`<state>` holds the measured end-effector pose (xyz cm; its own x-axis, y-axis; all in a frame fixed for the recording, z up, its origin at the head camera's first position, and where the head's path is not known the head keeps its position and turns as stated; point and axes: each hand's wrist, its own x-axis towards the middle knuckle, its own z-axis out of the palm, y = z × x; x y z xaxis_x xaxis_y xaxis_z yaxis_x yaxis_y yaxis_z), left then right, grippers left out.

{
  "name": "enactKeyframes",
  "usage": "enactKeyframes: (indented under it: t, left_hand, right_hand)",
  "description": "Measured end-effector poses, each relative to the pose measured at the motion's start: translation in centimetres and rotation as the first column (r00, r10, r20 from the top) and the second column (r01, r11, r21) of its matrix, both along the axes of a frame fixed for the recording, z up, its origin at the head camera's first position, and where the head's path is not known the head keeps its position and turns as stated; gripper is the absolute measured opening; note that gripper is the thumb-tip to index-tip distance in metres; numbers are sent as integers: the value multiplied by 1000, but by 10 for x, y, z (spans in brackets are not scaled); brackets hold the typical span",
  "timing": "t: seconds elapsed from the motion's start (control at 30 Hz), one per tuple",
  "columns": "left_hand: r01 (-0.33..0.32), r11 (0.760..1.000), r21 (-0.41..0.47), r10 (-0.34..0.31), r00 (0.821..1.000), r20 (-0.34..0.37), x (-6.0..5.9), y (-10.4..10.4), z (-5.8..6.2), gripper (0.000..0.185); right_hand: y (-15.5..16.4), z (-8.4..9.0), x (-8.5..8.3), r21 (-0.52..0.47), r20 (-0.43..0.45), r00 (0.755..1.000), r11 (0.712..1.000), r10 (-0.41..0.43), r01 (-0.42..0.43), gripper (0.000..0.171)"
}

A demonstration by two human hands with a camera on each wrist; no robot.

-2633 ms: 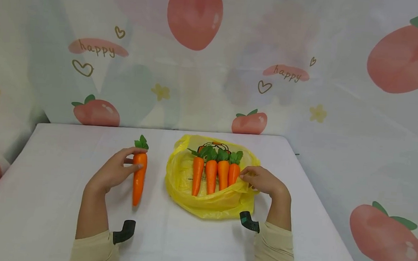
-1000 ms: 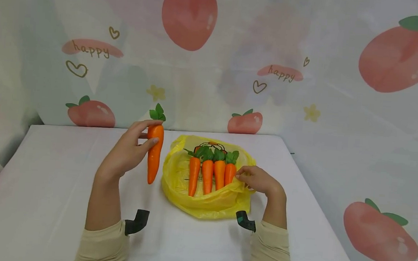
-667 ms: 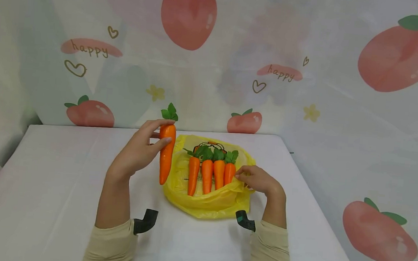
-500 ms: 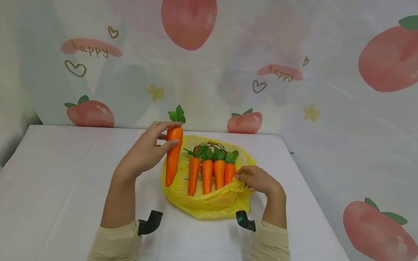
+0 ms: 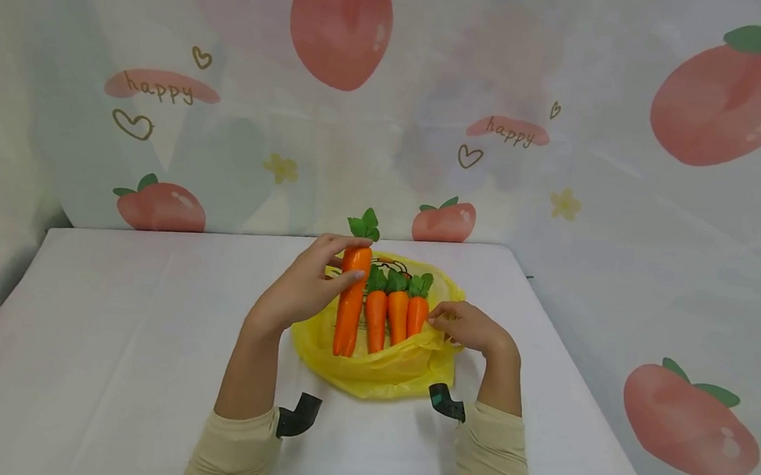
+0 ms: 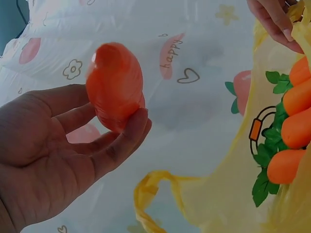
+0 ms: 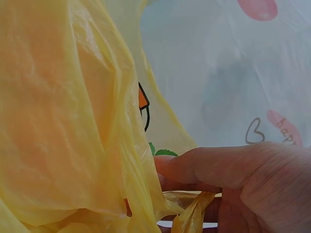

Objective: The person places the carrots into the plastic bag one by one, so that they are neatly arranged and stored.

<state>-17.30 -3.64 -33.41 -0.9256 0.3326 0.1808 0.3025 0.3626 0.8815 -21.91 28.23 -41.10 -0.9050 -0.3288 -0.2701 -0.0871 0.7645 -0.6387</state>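
Note:
My left hand (image 5: 304,284) grips an orange carrot (image 5: 350,310) with green leaves, thumb on the near side and fingers around its top. It hangs nearly upright over the left part of a yellow plastic bag (image 5: 364,380). Its end points toward the camera in the left wrist view, with the bag off to the right. Several carrots (image 5: 398,316) lie side by side in the bag, leaves toward the back; the leftmost is mostly hidden behind the held one. My right hand (image 5: 476,327) pinches the bag's right edge, and gathered yellow plastic (image 7: 192,211) runs between its fingers.
The bag lies on a white-covered table (image 5: 115,337). A patterned cloth backdrop (image 5: 386,150) rises behind the table and along its sides. Dark angled wrist mounts (image 5: 299,416) stick out from both sleeves.
My left hand lifted the carrot off the table left of the bag, carried it right and has lowered it over the bag. The right hand has stayed at the bag's edge.

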Motion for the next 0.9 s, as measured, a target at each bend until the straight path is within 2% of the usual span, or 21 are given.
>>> enactKeyframes:
  t: [0.53, 0.9]
  left_hand:
    - [57, 997, -55, -56, 998, 20, -5, 33, -23, 46]
    - [22, 996, -85, -19, 999, 34, -15, 44, -39, 46]
  right_hand:
    - [0, -2, -3, 12, 19, 1000, 1000, -19, 19, 27]
    - [1, -2, -3, 12, 14, 1000, 1000, -9, 8, 27]
